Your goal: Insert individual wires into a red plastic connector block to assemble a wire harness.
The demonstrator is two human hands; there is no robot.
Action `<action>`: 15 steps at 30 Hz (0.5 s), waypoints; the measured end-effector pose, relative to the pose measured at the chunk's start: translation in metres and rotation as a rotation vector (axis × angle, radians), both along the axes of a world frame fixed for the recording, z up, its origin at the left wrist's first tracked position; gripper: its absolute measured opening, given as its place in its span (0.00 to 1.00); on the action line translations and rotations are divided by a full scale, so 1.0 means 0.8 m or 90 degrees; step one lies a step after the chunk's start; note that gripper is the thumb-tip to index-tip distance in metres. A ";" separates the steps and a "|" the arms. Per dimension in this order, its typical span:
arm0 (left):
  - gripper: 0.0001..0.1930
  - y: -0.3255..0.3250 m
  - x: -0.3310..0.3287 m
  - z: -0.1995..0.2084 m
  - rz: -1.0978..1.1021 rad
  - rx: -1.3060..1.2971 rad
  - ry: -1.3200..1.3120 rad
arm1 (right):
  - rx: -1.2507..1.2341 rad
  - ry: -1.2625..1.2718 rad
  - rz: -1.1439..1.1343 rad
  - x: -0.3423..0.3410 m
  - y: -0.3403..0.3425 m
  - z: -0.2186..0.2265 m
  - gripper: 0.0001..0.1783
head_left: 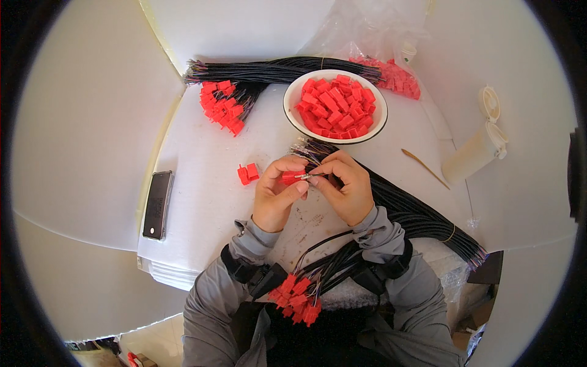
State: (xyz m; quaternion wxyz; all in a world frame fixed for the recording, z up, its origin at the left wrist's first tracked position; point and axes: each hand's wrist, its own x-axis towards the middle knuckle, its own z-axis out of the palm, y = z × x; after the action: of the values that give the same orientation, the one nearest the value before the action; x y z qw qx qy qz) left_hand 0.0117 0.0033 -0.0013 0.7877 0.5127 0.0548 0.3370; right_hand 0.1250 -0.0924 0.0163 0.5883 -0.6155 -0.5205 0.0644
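My left hand (274, 199) is closed around a red plastic connector housing (293, 177), held between thumb and fingers over the middle of the table. Facing it, my right hand (351, 191) pinches a thin wire end (310, 176) with pale metal tips close against the housing. Whether a tip sits inside the housing, I cannot tell. Behind my right hand lies a long bundle of black cables (406, 211) with bare coloured ends. To the left of my left hand are loose red housings (247, 174). Cables fitted with red housings (296, 300) lie at my lap.
A white bowl (290, 120) full of red housings stands at the back, beside another black cable bundle (263, 72) and a plastic bag of red pieces (400, 81). A phone (158, 205) lies left. A thin brown stick (425, 168) and an open-lidded cream bottle (471, 160) are right.
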 end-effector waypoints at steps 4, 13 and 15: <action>0.06 0.004 0.000 -0.008 -0.008 -0.015 -0.038 | 0.008 0.013 0.019 -0.001 0.000 0.000 0.05; 0.06 0.003 -0.001 -0.007 -0.056 -0.135 0.005 | 0.055 0.068 0.045 0.002 0.001 -0.007 0.05; 0.07 0.003 -0.002 -0.005 -0.065 -0.159 0.017 | 0.029 0.155 0.007 0.001 0.002 -0.010 0.05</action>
State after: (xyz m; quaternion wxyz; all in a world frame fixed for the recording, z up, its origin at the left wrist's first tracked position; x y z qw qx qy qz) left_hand 0.0104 0.0054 -0.0055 0.8610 0.4169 0.0804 0.2800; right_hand 0.1257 -0.0911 0.0086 0.6607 -0.5865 -0.4499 0.1305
